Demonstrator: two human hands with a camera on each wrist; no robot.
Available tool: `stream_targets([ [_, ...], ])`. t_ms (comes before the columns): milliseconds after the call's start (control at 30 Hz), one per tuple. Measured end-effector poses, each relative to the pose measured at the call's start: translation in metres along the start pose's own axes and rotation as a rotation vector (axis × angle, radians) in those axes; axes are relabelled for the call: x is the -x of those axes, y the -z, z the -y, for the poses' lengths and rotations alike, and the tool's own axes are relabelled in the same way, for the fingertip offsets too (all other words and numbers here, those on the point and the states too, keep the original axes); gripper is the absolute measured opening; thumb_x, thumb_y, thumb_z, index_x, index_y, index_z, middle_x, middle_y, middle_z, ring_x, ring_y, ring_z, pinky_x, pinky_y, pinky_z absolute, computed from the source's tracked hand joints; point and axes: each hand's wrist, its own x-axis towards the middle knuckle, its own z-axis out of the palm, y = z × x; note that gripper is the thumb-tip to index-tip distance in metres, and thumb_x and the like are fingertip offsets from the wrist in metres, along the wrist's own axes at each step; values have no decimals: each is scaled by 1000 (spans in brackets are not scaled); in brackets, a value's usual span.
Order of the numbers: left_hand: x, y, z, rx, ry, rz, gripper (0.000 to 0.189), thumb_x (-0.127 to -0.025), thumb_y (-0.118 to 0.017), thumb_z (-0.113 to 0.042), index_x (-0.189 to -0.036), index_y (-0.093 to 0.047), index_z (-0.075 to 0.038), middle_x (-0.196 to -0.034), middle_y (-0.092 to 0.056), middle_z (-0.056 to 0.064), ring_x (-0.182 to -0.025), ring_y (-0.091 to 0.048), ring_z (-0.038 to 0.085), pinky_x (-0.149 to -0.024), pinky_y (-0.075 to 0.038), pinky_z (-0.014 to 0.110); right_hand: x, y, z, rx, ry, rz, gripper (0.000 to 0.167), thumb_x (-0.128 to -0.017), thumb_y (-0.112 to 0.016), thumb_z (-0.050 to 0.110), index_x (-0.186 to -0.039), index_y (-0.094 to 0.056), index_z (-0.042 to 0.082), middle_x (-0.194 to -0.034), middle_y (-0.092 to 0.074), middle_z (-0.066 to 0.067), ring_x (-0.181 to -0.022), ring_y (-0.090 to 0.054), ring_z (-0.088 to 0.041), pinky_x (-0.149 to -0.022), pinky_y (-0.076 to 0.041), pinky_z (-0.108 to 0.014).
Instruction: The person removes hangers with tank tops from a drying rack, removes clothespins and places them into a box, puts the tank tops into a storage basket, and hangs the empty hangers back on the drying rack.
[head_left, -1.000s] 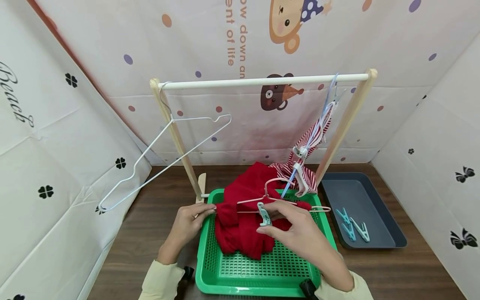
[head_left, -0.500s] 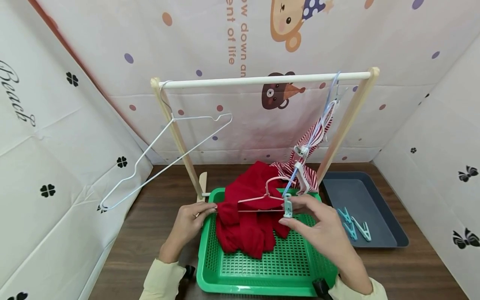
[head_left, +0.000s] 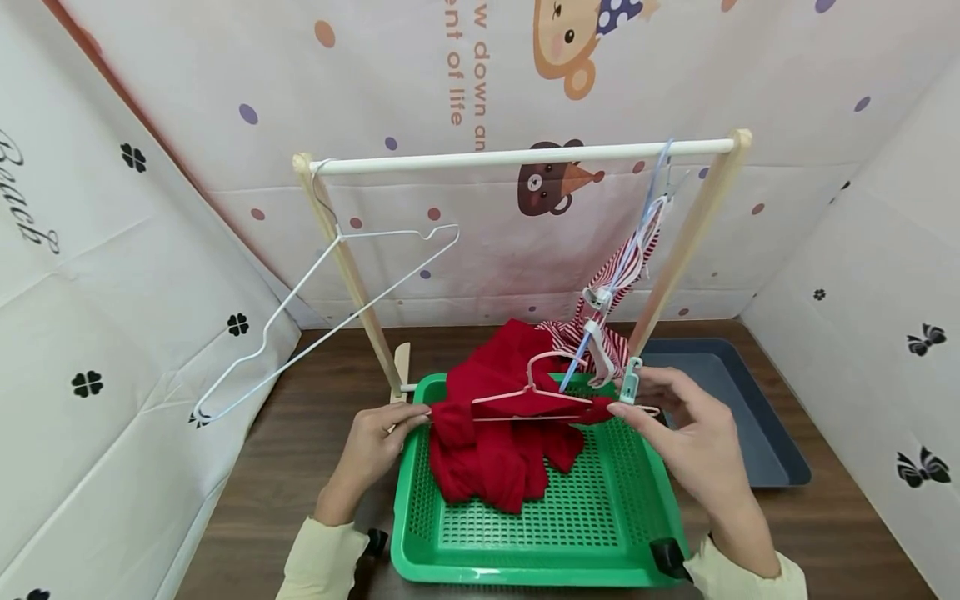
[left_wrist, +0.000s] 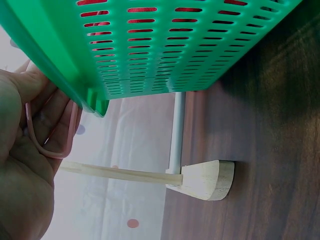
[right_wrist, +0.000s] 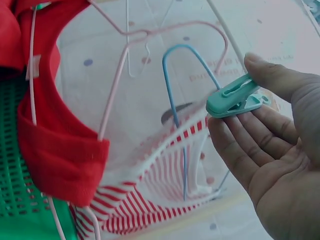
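Beside the left edge of the green basket (head_left: 532,575), the left hand (head_left: 378,437) pinches one pink hanger (head_left: 530,389); near the far right corner, the right hand (head_left: 693,425) pinches one teal clip (head_left: 630,382). One red garment (head_left: 498,471) lies between them; two more hangers (head_left: 339,237) hang behind.

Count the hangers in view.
3: white hanger on the rail at left, blue hanger on it at right, pink hanger through the red garment. Others may be hidden.

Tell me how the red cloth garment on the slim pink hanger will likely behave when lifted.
The red cloth garment will probably droop, since its lower part lies in soft folds inside the green perforated plastic basket. It may also slide along the slim pink hanger, whose frame looks smooth.
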Motion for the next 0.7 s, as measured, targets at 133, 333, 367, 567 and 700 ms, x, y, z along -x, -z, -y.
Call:
stream_targets([
  [133, 0, 2, -1, 3, -12, -4, 27, -85, -80, 14, -107, -83, -2, -102, -80, 7, -90, -77, 22, -79, -56, 15, -2, 8, -7, 65, -50, -32, 52, -79, -85, -18, -125, -72, 0, -107, -72, -2, -94, -69, -5, -88, -52, -11],
  [333, -3, 3, -4, -6, 0, 12, 28, -86, -80, 13, -108, -83, -3, -103, -80, 6, -89, -77, 19, -77, -57, 16, 0, 24, -29, 232, -169, -54, 46, -87, -87, -2, -130, -70, 1, -107, -71, -9, -94, -63, 7, -87, -46, -5],
  [367, -3, 2, -4, -8, 2, 14, 27, -86, -80, 13, -108, -83, -4, -103, -80, 5, -90, -77, 20, -78, -57, 16, 0, 27, -34, 262, -192, -59, 46, -88, -87, 2, -130, -69, 1, -107, -71, -10, -94, -61, 9, -86, -45, -4],
  [567, -2, 2, -3, -16, 20, 27, 23, -89, -79, 9, -109, -83, -4, -105, -80, 6, -93, -78, 24, -83, -56, 15, 1, 42, -67, 386, -280, -74, 47, -92, -87, 13, -133, -67, -2, -108, -71, -20, -88, -52, 19, -77, -42, 0],
  [700, 0, 2, -2, -25, 28, 18, 24, -89, -80, 9, -108, -83, -4, -104, -80, 6, -93, -78, 24, -85, -55, 15, -1, 49, -82, 419, -305, -79, 49, -95, -85, 17, -135, -65, -4, -110, -70, -24, -86, -47, 23, -75, -40, 1],
])
